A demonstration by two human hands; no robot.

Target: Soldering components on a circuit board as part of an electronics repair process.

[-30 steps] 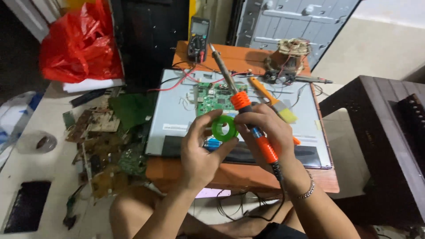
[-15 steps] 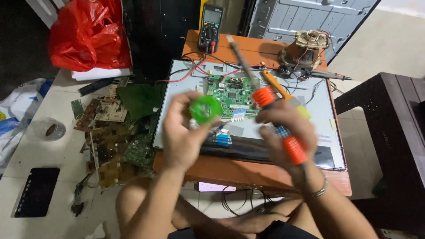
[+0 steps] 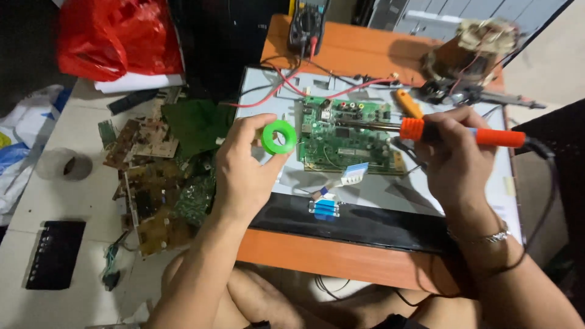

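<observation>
head view, left hand (image 3: 244,164): closed round a small green spool (image 3: 279,136), pinched between thumb and fingertips, held up above the left edge of the grey panel (image 3: 268,85).
head view, right hand (image 3: 454,152): wrapped tight on the orange-handled soldering iron (image 3: 451,131); the metal shaft runs left and lies level over the green circuit board (image 3: 350,135). I can't tell if the tip touches the board.
board: sits on the grey panel, which lies on the orange desk (image 3: 341,256); red leads (image 3: 286,79) run from the board up to the multimeter (image 3: 308,24) at the far edge.
near board: blue-and-white ribbon connector (image 3: 323,204) just below it on the panel; yellow-handled tool (image 3: 407,103) just above the iron.
far right: transformer with copper windings (image 3: 472,55), well apart from the hands.
left of desk: pile of loose scrap boards (image 3: 152,176), roll of tape (image 3: 64,164), red plastic bag (image 3: 116,36), black slotted part (image 3: 55,253) on the floor.
step, my read: iron and spool both brought in over the board, joint not yet started; looks like positioning before soldering.
next move, my read: needs the spool's free end and the iron tip at the same point on the board, left hand steady, cable (image 3: 551,183) kept clear of the wrist.
risk: hot shaft is close to the red leads and the ribbon.
</observation>
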